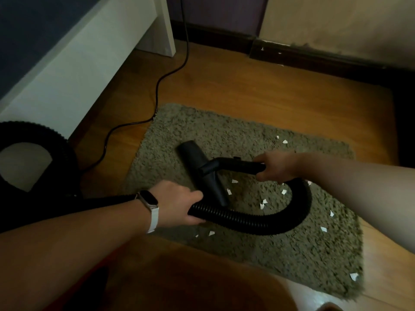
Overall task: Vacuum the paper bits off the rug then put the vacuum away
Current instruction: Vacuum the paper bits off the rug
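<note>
1. The rug (224,135) is the largest thing. It lies on the wooden floor (247,86) and fills the centre and the 4 o'clock part of the view. Its pile is shaggy, so I judge that small bits can hide in it.
2. The vacuum body (13,153) is at 9 o'clock, dark and only partly seen. It probably is heavy, so it is better to pull it than to lift it by the hose.
3. The hose (269,223) is ribbed and flexible. It curves from the left hand toward 5 o'clock and up to the right hand. It bends easily, so it needs two holds.
4. The nozzle (202,171) is stiff plastic and rests on the rug between both hands, at the centre.
5. The right hand (276,168) is closed around the rigid handle (238,166), at 3 o'clock of the nozzle.
6. The left hand (177,204) is clamped on the hose, at 7 o'clock of the nozzle.
7. The paper bits (262,204) are light and lie mostly at 4 to 5 o'clock of the nozzle, near the hose loop.
</note>
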The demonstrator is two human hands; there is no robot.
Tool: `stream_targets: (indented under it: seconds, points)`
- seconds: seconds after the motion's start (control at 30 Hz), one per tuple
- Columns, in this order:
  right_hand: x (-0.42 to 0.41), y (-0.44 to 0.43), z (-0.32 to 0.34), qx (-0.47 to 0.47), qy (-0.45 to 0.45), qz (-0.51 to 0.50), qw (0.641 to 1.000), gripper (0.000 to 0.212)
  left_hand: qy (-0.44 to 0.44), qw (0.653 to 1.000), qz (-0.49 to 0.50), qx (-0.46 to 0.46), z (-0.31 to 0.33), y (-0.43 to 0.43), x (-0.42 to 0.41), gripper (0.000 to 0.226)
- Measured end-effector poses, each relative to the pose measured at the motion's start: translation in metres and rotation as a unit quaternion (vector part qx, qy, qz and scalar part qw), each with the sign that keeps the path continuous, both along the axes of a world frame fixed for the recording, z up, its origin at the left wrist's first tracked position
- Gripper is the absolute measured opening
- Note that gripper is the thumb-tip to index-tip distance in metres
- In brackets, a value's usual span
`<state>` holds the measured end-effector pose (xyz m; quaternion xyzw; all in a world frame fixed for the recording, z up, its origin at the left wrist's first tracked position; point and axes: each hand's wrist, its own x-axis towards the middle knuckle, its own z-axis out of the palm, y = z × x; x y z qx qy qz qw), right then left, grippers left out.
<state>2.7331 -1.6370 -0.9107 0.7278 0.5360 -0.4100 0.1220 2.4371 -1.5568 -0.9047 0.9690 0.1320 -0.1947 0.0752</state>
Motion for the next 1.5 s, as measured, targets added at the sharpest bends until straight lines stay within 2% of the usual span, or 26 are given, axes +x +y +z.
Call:
stream_targets:
  seconds: [0.13, 0.33, 0.5, 0.7, 0.8, 0.97, 1.17, 1.33, 1.5]
  points:
    - [-0.019, -0.007, -0.003, -0.006, -0.002, 0.016, 1.0, 0.02, 0.029, 0.998, -0.021, -0.044, -0.007, -0.022, -0.017, 0.041]
    - [-0.04, -0.029, -0.011, 0.05, -0.108, 0.004, 0.993, 0.028, -0.005, 0.994, -0.044, -0.105, -0.007, -0.045, -0.021, 0.041]
    - [-0.037, -0.067, -0.004, 0.057, -0.138, 0.029, 0.988, 0.031, -0.003, 0.99, -0.06, -0.124, -0.013, -0.058, -0.022, 0.043]
    - [-0.055, -0.101, -0.011, 0.059, -0.113, 0.082, 0.988, 0.035, -0.021, 0.984, -0.125, -0.126, -0.023, -0.075, -0.022, 0.049]
    - [-0.07, -0.101, -0.019, 0.071, -0.111, 0.131, 0.983, 0.04, -0.002, 0.979, -0.148, -0.14, -0.027, -0.081, -0.032, 0.045]
    - [-0.071, -0.091, -0.023, 0.082, -0.1, 0.149, 0.98, 0.037, 0.013, 0.983, -0.126, -0.136, -0.026, -0.088, -0.048, 0.046]
    - [-0.054, -0.09, -0.026, 0.072, -0.089, 0.134, 0.984, 0.055, 0.012, 0.984, -0.105, -0.144, -0.018, -0.101, -0.044, 0.047]
    - [-0.036, -0.087, -0.022, 0.06, -0.098, 0.093, 0.989, 0.034, -0.005, 0.989, -0.07, -0.128, -0.014, -0.094, -0.037, 0.043]
    - [-0.025, -0.087, -0.015, 0.069, -0.116, 0.061, 0.989, 0.03, -0.02, 0.991, -0.061, -0.116, -0.013, -0.086, -0.029, 0.041]
